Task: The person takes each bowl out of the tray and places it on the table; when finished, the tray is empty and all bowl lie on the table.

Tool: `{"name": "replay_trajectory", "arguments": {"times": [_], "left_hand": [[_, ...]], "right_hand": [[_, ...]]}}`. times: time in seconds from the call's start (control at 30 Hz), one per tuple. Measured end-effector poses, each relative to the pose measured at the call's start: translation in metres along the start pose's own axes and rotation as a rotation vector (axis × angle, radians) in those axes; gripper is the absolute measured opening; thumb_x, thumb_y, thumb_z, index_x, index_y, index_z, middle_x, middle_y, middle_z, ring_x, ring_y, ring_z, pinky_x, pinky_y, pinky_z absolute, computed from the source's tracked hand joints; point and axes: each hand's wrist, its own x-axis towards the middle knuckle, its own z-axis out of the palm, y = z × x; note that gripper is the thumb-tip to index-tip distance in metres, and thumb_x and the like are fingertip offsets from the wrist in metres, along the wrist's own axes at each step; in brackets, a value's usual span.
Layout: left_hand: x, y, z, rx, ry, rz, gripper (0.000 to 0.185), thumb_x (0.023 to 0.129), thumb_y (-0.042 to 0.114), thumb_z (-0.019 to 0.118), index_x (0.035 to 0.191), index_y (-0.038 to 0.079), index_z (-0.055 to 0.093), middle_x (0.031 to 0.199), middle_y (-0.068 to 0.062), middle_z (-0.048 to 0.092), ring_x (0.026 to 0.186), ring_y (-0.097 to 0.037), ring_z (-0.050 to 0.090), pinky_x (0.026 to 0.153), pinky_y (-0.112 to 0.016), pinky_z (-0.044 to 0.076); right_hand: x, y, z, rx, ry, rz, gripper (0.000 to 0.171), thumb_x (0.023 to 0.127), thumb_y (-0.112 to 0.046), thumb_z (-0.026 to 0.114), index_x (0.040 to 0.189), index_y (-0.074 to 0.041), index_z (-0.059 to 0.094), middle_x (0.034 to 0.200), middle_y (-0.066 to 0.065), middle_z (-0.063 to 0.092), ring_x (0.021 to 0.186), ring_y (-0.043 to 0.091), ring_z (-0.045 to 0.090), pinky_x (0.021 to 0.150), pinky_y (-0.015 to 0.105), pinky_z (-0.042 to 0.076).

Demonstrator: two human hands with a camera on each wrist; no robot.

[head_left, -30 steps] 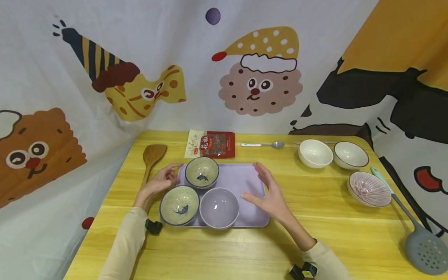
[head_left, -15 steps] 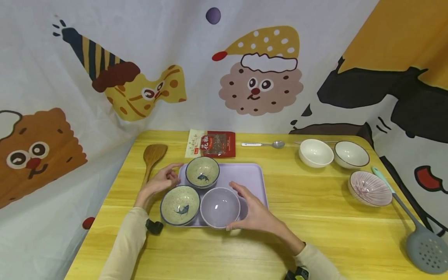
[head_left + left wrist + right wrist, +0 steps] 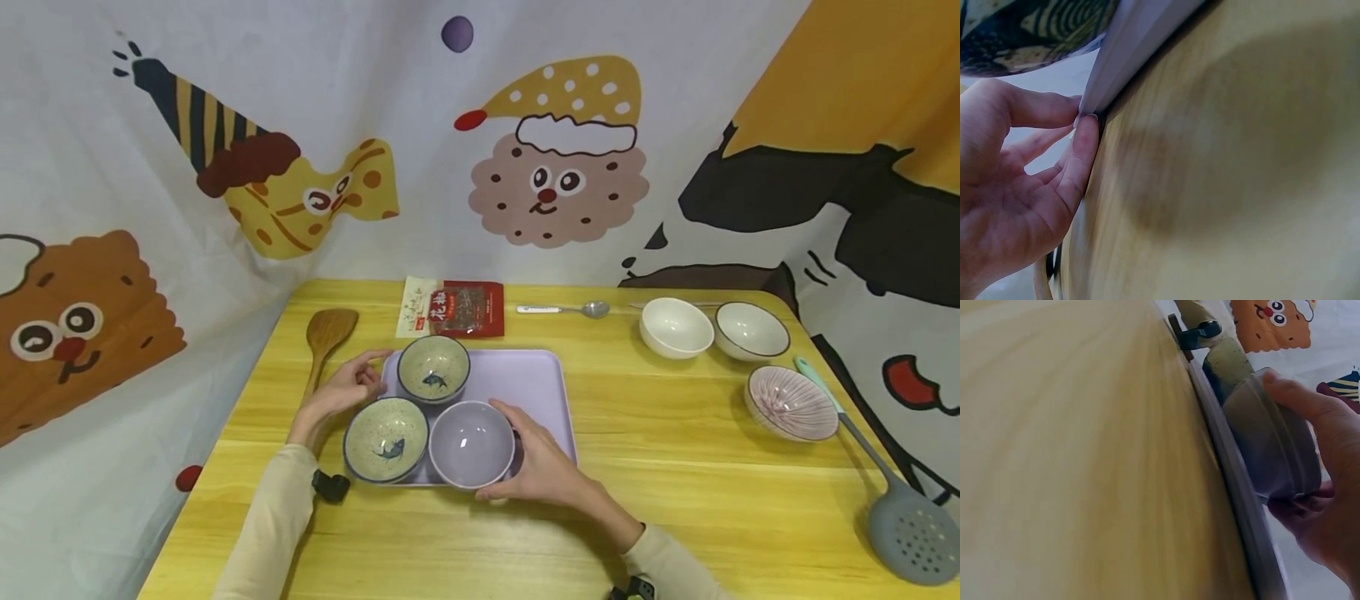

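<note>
In the middle of the head view, the right hand (image 3: pixel 543 467) curls around the lilac bowl (image 3: pixel 472 444), which stands at the front edge of the lilac tray (image 3: pixel 536 385). The right wrist view shows more – the thumb on the bowl's rim and the fingers under its side. The left hand (image 3: pixel 341 393) is at the tray's left edge; only the left wrist view shows its fingertips (image 3: pixel 1085 128) pinching the rim. Two speckled fish bowls (image 3: pixel 386 438) fill the tray's left part – its right part is free. The yellow table (image 3: pixel 675 500) is bare at lower right.
</note>
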Motion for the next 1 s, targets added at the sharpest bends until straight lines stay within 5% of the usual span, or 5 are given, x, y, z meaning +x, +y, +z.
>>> {"name": "replay_trajectory", "arguments": {"times": [0.23, 0.43, 0.83, 1.0], "left_hand": [[0.001, 0.002, 0.002, 0.003, -0.012, -0.011, 0.07, 0.084, -0.007, 0.058, 0.151, 0.0, 0.041, 0.096, -0.019, 0.06, 0.078, -0.019, 0.054, 0.069, -0.023, 0.049], [0.003, 0.002, 0.003, -0.019, -0.019, 0.004, 0.07, 0.083, -0.008, 0.058, 0.151, -0.003, 0.039, 0.096, -0.02, 0.06, 0.078, -0.017, 0.055, 0.069, -0.023, 0.05], [0.002, 0.0, 0.001, 0.022, 0.0, -0.017, 0.066, 0.087, -0.005, 0.059, 0.151, 0.0, 0.042, 0.094, -0.017, 0.06, 0.077, -0.018, 0.054, 0.067, -0.023, 0.048], [0.002, 0.0, 0.0, 0.012, -0.002, -0.031, 0.068, 0.086, -0.005, 0.06, 0.151, 0.0, 0.041, 0.095, -0.017, 0.06, 0.078, -0.019, 0.055, 0.068, -0.023, 0.049]], "right_hand": [[-0.004, 0.005, 0.003, 0.009, 0.077, -0.061, 0.12, 0.052, -0.043, 0.1, 0.154, -0.018, 0.041, 0.145, 0.004, 0.057, 0.129, 0.023, 0.059, 0.104, 0.045, 0.051], [-0.007, 0.008, 0.001, 0.05, 0.113, -0.093, 0.118, 0.054, -0.044, 0.099, 0.152, -0.009, 0.043, 0.145, 0.005, 0.057, 0.127, 0.025, 0.06, 0.101, 0.041, 0.053], [-0.015, 0.009, -0.026, 0.101, 0.228, -0.004, 0.117, 0.054, -0.035, 0.101, 0.154, -0.017, 0.042, 0.142, 0.004, 0.058, 0.124, 0.025, 0.06, 0.099, 0.042, 0.055], [-0.022, 0.014, -0.043, 0.082, 0.285, 0.028, 0.118, 0.054, -0.027, 0.102, 0.154, -0.01, 0.042, 0.146, 0.012, 0.055, 0.126, 0.028, 0.059, 0.101, 0.039, 0.053]]}}
